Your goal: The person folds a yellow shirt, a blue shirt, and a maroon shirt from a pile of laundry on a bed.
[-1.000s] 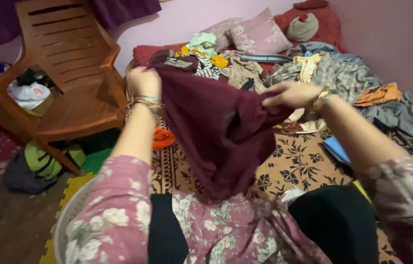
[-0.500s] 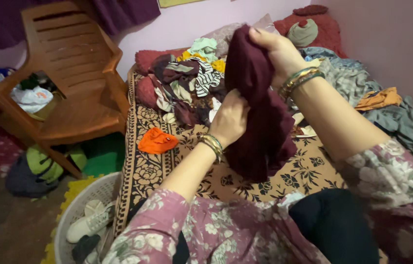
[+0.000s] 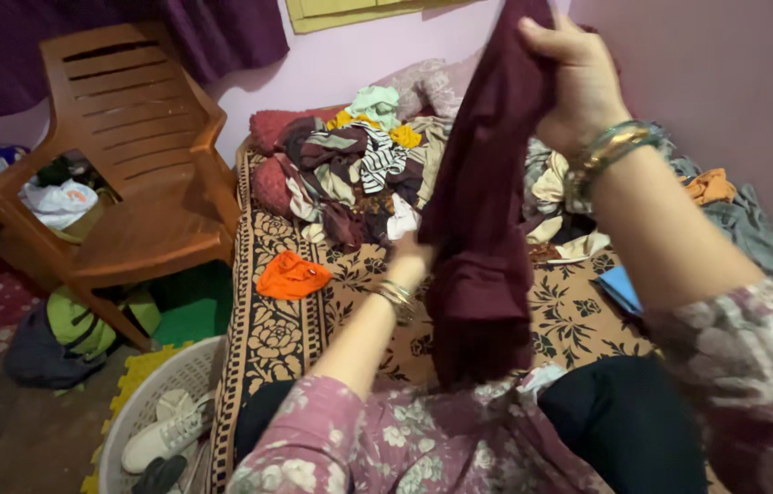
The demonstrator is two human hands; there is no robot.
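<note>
bare mat: open patterned stretch of bed mat [image 3: 562, 322] ahead of knees, passable.
centre: hanging maroon garment [image 3: 482, 229] blocks middle, held up by right hand [image 3: 578, 82], left hand [image 3: 411, 252] at its edge.
far end: clothes pile [image 3: 359, 169] fills head of bed.
left mat: orange cloth [image 3: 291, 276] lying loose.
left side: brown chair [image 3: 130, 155], laundry basket [image 3: 144, 402] crowding floor.
right: wall close, grey clothes [image 3: 757, 233] along it.

Brown chair [image 3: 130, 165], orange cloth [image 3: 291, 275], laundry basket [image 3: 144, 402]
</note>
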